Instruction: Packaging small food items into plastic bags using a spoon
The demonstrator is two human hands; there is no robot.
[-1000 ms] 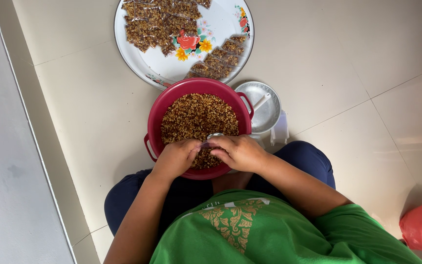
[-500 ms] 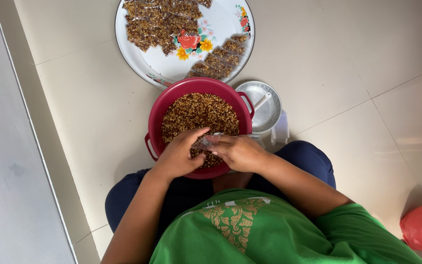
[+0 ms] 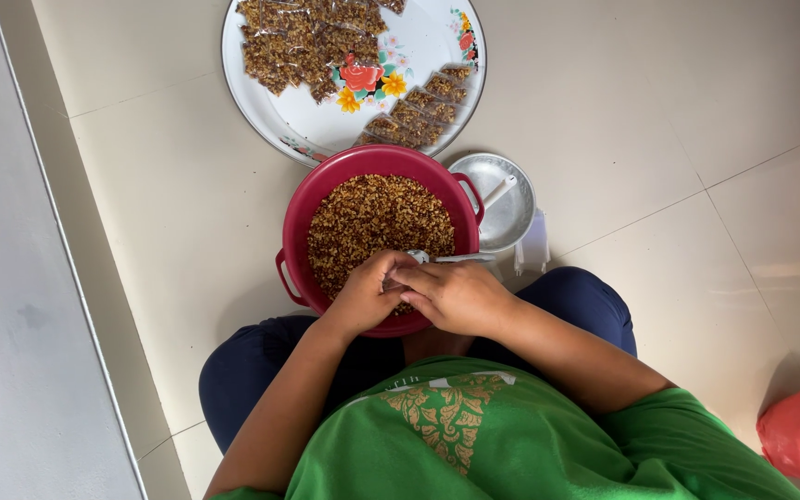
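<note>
Just beyond both hands, one red bowl (image 3: 300, 222) of brown crumble; left hand (image 3: 363, 296) and right hand (image 3: 456, 296) touching, fingers pinched together on one small clear packet (image 3: 416, 258) over its near rim.

Bright, even daylight over the pale floor tiles (image 3: 622, 120); soft, no hard glare; faint sheen on the tiles at far right; a mild highlight on the small metal bowl (image 3: 502, 199); a soft shadow falls left of the red basin (image 3: 303, 222) and around the seated person's knees; focus sharp throughout, no motion blur; slight wide-angle stretch along the left edge.
</note>
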